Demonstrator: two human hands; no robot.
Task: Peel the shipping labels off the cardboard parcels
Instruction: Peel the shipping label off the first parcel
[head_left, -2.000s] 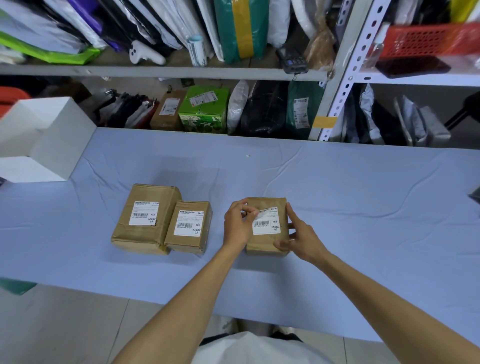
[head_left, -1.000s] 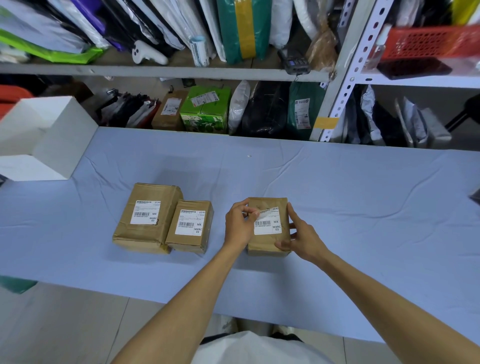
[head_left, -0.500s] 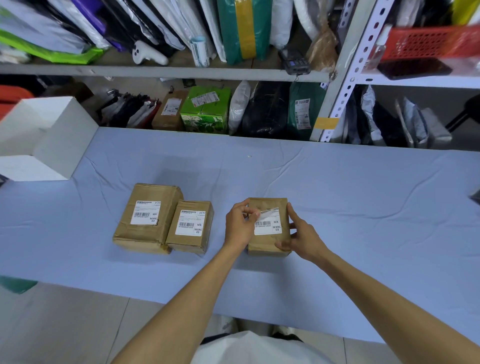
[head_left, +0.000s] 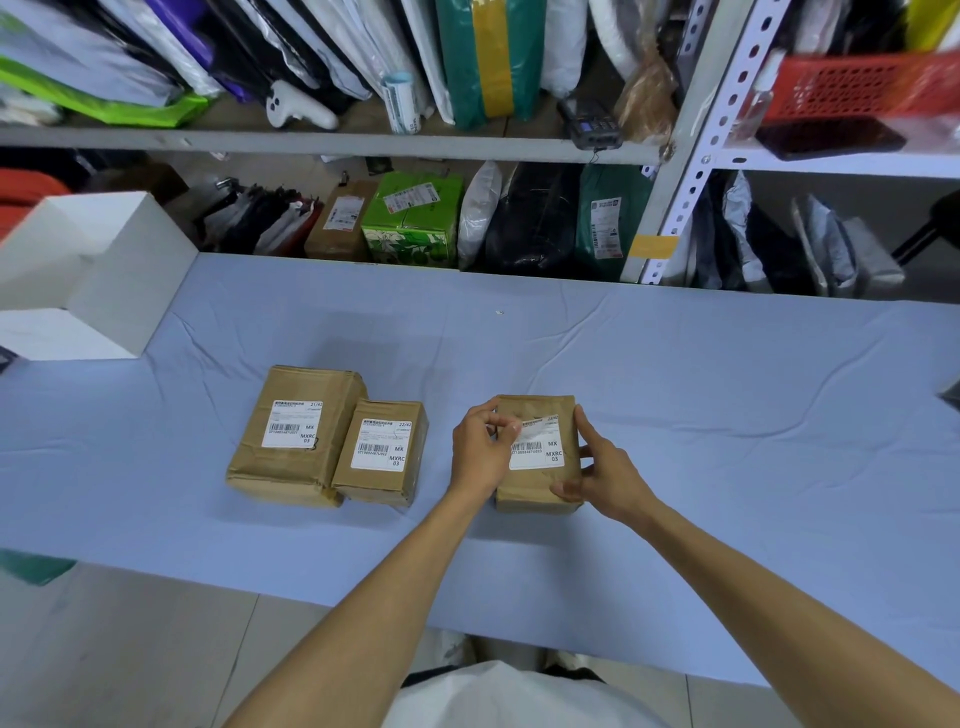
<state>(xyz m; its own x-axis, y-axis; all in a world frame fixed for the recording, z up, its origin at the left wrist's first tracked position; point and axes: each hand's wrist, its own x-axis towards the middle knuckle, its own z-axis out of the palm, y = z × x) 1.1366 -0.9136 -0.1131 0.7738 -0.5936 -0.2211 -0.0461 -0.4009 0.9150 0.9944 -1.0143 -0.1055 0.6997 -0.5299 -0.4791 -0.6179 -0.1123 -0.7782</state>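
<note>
Pinching the lifted corner of the thin, likely tear-prone label (head_left: 537, 451) in left fingers (head_left: 510, 429), bracing the light, stiff-looking parcel (head_left: 535, 491), right of two others (head_left: 382, 452) on the tabletop (head_left: 701, 415), with right fingers (head_left: 584, 422) curled round its side.

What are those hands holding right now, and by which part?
The left hand pinches the lifted top-left corner of the shipping label on the right-hand parcel. The right hand holds that parcel by its right side.
</note>
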